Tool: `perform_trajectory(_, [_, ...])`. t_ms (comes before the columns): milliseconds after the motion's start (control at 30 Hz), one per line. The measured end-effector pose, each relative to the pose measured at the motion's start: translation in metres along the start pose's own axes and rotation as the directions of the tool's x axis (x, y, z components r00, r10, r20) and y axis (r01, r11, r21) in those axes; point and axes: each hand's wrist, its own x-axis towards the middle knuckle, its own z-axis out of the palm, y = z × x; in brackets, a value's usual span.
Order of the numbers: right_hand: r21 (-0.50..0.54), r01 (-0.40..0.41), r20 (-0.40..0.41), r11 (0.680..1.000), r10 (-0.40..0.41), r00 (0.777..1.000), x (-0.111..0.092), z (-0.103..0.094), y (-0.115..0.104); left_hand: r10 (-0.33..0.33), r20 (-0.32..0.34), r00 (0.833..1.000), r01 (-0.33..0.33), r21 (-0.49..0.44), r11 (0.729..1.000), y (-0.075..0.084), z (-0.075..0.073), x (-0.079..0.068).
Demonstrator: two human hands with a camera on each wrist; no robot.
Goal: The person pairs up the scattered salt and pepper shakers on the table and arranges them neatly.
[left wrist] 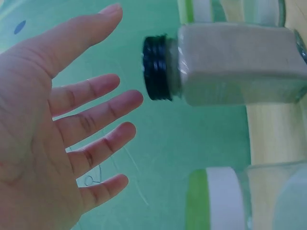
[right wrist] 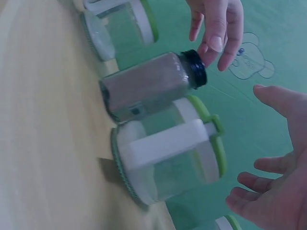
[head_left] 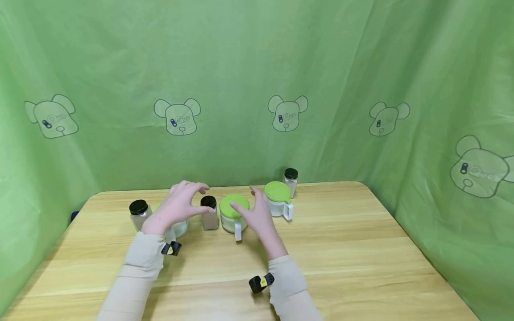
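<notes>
My left hand (head_left: 180,208) is beside a black-capped square spice jar (head_left: 210,219) of greyish-brown powder, thumb and fingers spread apart. In the left wrist view a gap shows between the fingertips and the jar's cap (left wrist: 157,68). Just right of that jar stands a clear seasoning pot (right wrist: 180,165) with a green lid (head_left: 230,203) and a white handle (head_left: 238,231). My right hand (head_left: 260,217) hovers at the pot's right side, its fingers spread and nothing between them. The right wrist view shows that hand apart from the lid.
To the right are another green-lidded pot (head_left: 277,192) and, behind it, a black-capped jar (head_left: 291,182). On the left stands one more black-capped jar (head_left: 139,214). Partly behind my left hand is a green-lidded pot (head_left: 181,228). A green curtain (head_left: 233,53) hangs behind the wooden table (head_left: 353,249).
</notes>
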Motion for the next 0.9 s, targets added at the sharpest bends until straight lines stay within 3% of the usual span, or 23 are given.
perform_trajectory(233, [0.001, 0.040, -0.043, 0.999, -0.040, 0.998, 0.008, -0.018, 0.002, 0.047, -0.058, 0.997, -0.046, 0.016, 0.999, 0.012, -0.007, 0.000])
perform_trajectory(400, [-0.055, 0.063, -0.069, 0.997, -0.066, 0.995, 0.013, -0.035, 0.010, 0.118, -0.111, 0.987, -0.113, 0.053, 0.992, 0.023, -0.006, 0.000])
perform_trajectory(700, [-0.180, 0.139, -0.144, 0.974, -0.166, 0.976, 0.024, -0.065, 0.031, 0.275, -0.186, 0.943, -0.248, 0.156, 0.956, 0.038, 0.004, 0.001])
perform_trajectory(900, [-0.229, 0.108, -0.151, 0.967, -0.145, 0.978, 0.031, -0.076, 0.047, 0.355, -0.232, 0.905, -0.311, 0.207, 0.928, 0.046, 0.010, 0.000])
